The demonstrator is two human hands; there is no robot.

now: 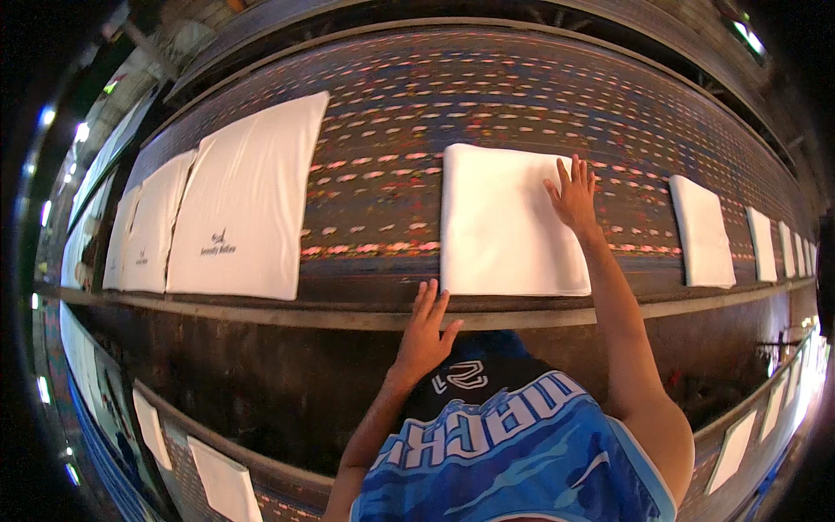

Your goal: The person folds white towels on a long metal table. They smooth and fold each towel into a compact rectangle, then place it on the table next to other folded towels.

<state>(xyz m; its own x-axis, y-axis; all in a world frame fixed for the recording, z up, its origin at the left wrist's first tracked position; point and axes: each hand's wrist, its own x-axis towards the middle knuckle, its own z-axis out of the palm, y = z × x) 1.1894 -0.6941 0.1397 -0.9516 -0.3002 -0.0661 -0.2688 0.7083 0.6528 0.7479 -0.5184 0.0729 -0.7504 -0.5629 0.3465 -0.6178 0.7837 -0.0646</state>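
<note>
A folded white cloth point(504, 226) lies flat on a long dark table point(383, 191) spotted with rows of coloured paint marks. My right hand point(574, 195) rests over its upper right part, palm down with the fingers spread. By the cloth's lower left corner, at the table's near edge, my left hand point(426, 326) hovers with fingers stretched out and nothing in it. To the left, a larger spread white cloth point(248, 191) carries a small dark print near its bottom.
More printed white cloths point(156, 226) line the table at far left. Folded white cloths point(703, 230) run off to the right. A raised rail point(348, 318) edges the near side. Behind me, another table holds white cloths point(224, 477).
</note>
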